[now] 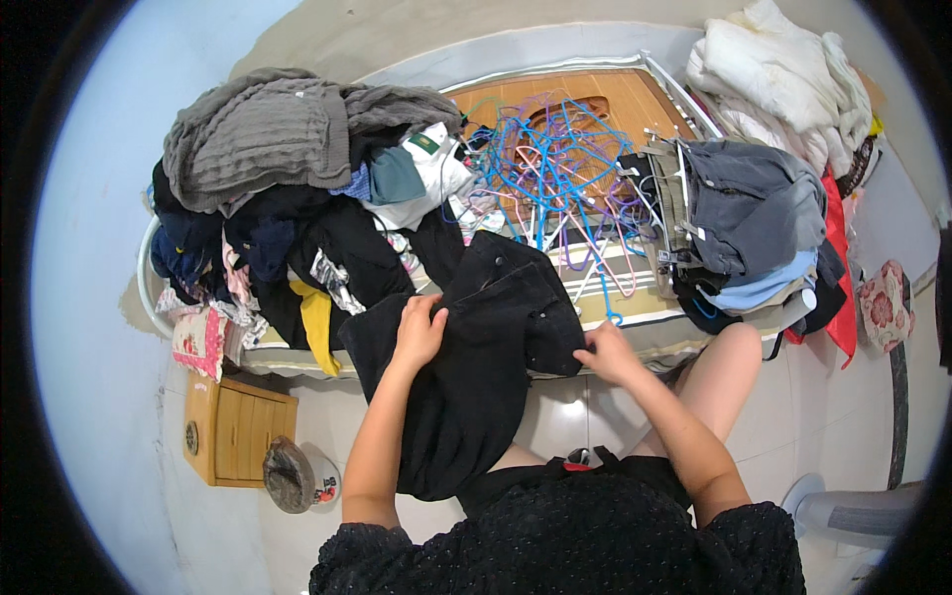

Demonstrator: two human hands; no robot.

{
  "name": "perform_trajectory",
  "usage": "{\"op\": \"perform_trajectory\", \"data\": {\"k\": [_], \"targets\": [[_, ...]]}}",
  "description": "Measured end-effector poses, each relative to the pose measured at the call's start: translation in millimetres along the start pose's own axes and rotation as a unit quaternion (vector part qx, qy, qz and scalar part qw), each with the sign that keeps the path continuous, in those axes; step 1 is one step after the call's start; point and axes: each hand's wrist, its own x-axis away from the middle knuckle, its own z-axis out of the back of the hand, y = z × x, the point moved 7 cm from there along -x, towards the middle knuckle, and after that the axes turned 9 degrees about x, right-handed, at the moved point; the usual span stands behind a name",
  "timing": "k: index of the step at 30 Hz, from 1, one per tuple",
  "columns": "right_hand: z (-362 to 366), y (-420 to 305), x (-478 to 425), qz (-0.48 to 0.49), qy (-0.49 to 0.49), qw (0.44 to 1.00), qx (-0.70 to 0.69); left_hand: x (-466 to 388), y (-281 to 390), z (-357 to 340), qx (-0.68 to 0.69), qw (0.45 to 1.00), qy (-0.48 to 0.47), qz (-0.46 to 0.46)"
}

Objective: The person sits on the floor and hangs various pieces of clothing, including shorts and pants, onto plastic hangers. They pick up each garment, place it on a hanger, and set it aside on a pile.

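Observation:
A black denim garment [476,372] lies spread from the edge of the bed down over my left thigh, with metal buttons on its upper part. My left hand [420,332] is on its left part, thumb and fingers close together on the cloth. At the garment's right corner, my right hand [606,355] pinches the edge between thumb and fingers. Just beyond that hand is the hook of a blue hanger [611,297]. A tangled heap of plastic hangers [554,171] in blue, purple, pink and white lies past the garment.
Piled clothes [320,230] cover the bed's left side, topped by a grey knitted garment [256,141]. Folded trousers with clip hangers [744,201] are stacked right. White bedding [781,82] sits behind them. A wooden cabinet [249,431] and a bin [290,476] stand at lower left.

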Motion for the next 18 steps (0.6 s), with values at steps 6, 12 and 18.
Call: {"op": "perform_trajectory", "data": {"k": [6,12,18], "targets": [[74.5,-30.9,21.3,0.082,0.099,0.947,-0.295,-29.3,-45.1,-23.3,0.048,0.994,-0.059,0.076],[107.3,82.7,48.8,-0.083,0.218,0.889,-0.393,-48.8,-68.4,-59.4,0.094,0.981,-0.145,0.091],[25.4,131.0,91.1,-0.278,0.145,0.795,-0.519,-51.4,-70.1,-132.2,0.136,0.957,-0.182,0.181]]}}
